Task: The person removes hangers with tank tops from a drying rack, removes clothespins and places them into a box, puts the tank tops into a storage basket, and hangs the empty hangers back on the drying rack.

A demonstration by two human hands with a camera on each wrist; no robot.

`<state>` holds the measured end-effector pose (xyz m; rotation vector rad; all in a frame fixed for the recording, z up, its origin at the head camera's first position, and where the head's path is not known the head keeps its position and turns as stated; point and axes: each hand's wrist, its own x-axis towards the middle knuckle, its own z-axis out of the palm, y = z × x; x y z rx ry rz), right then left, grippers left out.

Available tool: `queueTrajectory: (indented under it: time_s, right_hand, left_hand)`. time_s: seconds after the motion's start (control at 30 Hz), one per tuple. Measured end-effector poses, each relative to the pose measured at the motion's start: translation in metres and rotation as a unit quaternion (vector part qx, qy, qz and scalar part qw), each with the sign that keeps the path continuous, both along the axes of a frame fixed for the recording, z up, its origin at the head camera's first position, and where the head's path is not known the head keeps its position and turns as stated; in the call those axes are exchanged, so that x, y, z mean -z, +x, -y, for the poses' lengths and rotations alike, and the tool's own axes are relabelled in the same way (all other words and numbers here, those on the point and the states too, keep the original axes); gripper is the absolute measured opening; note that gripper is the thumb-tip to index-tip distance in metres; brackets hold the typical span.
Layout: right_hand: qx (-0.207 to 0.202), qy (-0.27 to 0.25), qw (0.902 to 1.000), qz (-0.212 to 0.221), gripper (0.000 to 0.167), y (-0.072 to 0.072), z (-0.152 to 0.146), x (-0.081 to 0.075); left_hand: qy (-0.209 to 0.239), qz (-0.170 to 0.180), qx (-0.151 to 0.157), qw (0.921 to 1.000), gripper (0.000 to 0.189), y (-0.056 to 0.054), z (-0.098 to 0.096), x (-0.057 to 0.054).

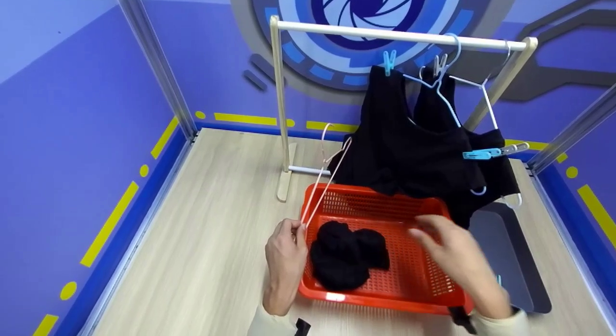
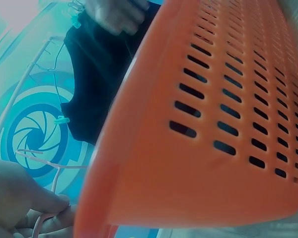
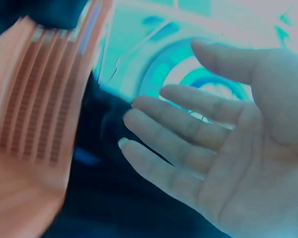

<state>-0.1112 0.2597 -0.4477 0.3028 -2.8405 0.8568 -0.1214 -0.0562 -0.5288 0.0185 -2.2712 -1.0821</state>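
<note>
My left hand (image 1: 286, 259) pinches one end of a pale pink clothes hanger (image 1: 323, 187) at the left rim of a red basket (image 1: 385, 304); its hook points toward the rack. In the left wrist view the thumb and fingers close on the hanger (image 2: 57, 171) beside the basket wall. Over the right part of the basket my right hand (image 1: 452, 252) is blurred, its fingers spread and holding nothing; the right wrist view shows the bare palm (image 3: 248, 158). Bunched black cloth (image 1: 344, 254) lies in the basket's left half.
Behind the basket stands a wooden rack (image 1: 385, 32). Black sleeveless garments (image 1: 409, 138) hang there on a blue hanger (image 1: 440, 81) and a white hanger (image 1: 488, 102), with clothespins (image 1: 481, 154) on them. A grey tray (image 1: 505, 259) sits to the right, partly behind my right arm.
</note>
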Motion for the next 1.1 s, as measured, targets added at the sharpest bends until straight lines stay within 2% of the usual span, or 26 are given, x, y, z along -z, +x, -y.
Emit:
queueTrajectory:
  time_s: [0.1,0.23,0.3,0.5,0.57,0.7,0.77,0.93,1.1]
  right_hand:
    - [0.043,0.010,0.9988,-0.020,0.032,0.004,-0.024,0.005]
    - [0.073,0.029,0.9968,-0.012,0.032,0.006,-0.047,0.016]
    - [0.082,0.039,0.9959,0.001,0.033,0.006,-0.056,0.024]
    - [0.100,0.090,0.9909,-0.004,0.035,0.005,-0.076,0.050]
    - [0.105,0.105,0.9889,0.007,0.039,0.005,-0.080,0.057]
    - [0.113,0.109,0.9873,0.021,0.046,0.001,-0.084,0.071]
    - [0.114,0.100,0.9884,0.001,0.043,-0.002,-0.084,0.079]
    - [0.120,0.080,0.9857,-0.089,0.026,-0.008,-0.082,0.095]
    - [0.115,0.091,0.9795,-0.138,0.021,-0.010,-0.082,0.101]
  left_hand:
    - [-0.003,-0.003,-0.001,1.0000,0.013,-0.001,-0.001,0.001]
    - [-0.004,-0.007,-0.003,1.0000,0.013,-0.001,0.000,0.001]
    - [-0.003,-0.007,-0.002,1.0000,0.013,-0.001,0.000,0.001]
    - [0.001,-0.001,-0.003,1.0000,0.013,0.000,0.000,0.001]
    - [0.001,0.000,-0.003,1.0000,0.013,-0.001,0.000,0.001]
    - [0.002,-0.003,-0.004,1.0000,0.013,-0.001,0.001,0.000]
    - [0.003,-0.002,-0.005,1.0000,0.013,-0.001,0.001,0.000]
    - [0.004,0.004,-0.002,1.0000,0.012,-0.001,0.001,0.001]
    - [0.015,0.011,0.007,0.9998,0.011,0.000,0.002,0.000]
